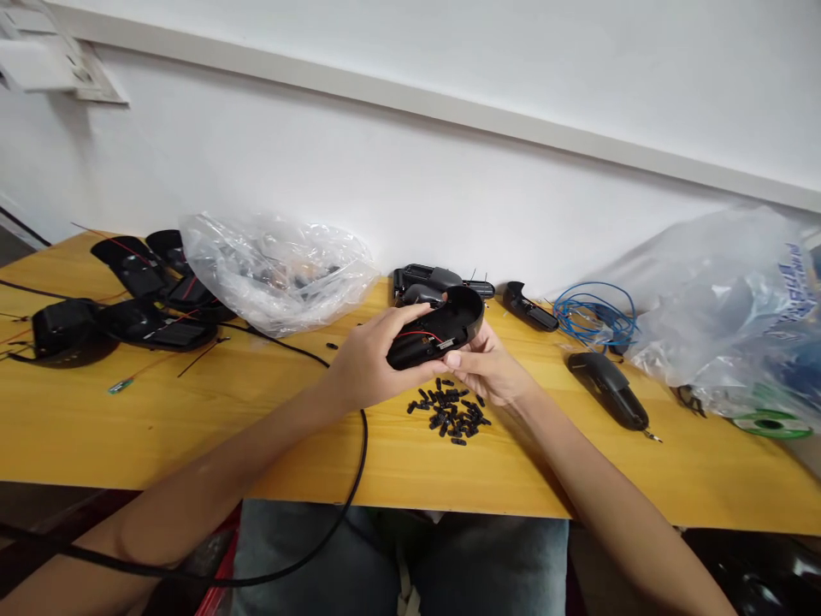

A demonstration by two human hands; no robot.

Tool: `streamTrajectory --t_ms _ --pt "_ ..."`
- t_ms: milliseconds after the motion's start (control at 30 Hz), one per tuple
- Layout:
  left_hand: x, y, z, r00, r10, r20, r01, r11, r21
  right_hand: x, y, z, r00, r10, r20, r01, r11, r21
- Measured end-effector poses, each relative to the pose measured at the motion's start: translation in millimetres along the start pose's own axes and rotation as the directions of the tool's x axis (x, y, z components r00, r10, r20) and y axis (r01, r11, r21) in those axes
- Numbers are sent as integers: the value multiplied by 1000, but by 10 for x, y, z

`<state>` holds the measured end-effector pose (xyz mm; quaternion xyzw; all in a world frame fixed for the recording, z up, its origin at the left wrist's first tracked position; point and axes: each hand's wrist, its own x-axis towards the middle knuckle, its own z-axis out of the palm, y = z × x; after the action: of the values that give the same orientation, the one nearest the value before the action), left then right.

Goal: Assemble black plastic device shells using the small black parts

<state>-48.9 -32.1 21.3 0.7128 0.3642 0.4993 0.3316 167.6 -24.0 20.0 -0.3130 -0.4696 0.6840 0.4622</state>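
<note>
Between my two hands, above the table, is a black plastic housing (465, 310) with a rounded hollow end and a red wire inside. My left hand (369, 355) wraps round its narrower left part, thumb along the near side. My right hand (487, 364) grips the rounded end from the right, its thumb near a small pale part at the edge. The fingers behind the housing are hidden. Just below my hands lies a loose pile of small black plastic pieces (454, 415) on the yellow wooden table (256, 436).
Several black housings with wires (157, 325) lie at left, beside a clear plastic bag (275, 265). A black cable (364, 445) loops over the table's front edge. Behind my hands are more black housings (436, 278); at right, blue wire (593, 312), a closed black device (606, 389) and a translucent bag (718, 316).
</note>
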Motion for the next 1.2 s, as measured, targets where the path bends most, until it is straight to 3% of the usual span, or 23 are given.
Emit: streamTrajectory --t_ms 133,233,367,467,533,600,800,1000,1067,1200 --pt "30 -23 -65 990 134 38 -138 980 147 -6 -11 -47 999 -6 47 11 993 -113" --pt "83 -76 -169 966 247 78 -259 920 294 -1 -83 -102 975 -177 132 214 906 -364" --pt "150 -169 -304 869 467 162 -482 726 491 -14 -149 -211 825 -441 353 560 554 -616" --pt "179 -202 -360 798 559 223 -574 596 562 -31 -165 -278 735 -472 487 646 266 -716" --pt "187 -201 -372 796 555 242 -578 578 575 -34 -169 -297 706 -453 545 660 141 -738" --pt "186 -196 -370 807 534 252 -568 586 578 -27 -163 -298 692 -445 569 666 89 -741" --pt "156 -211 -340 831 487 270 -549 634 544 25 -74 -289 658 -491 571 693 100 -714" --pt "86 -187 -213 856 463 231 -516 742 427 34 74 -204 627 -566 536 736 203 -646" --pt "54 -162 -153 880 440 178 -475 802 363 11 139 -149 644 -599 476 721 268 -638" --pt "18 -127 -57 932 347 109 -363 895 259 -32 245 -77 736 -584 343 633 414 -654"
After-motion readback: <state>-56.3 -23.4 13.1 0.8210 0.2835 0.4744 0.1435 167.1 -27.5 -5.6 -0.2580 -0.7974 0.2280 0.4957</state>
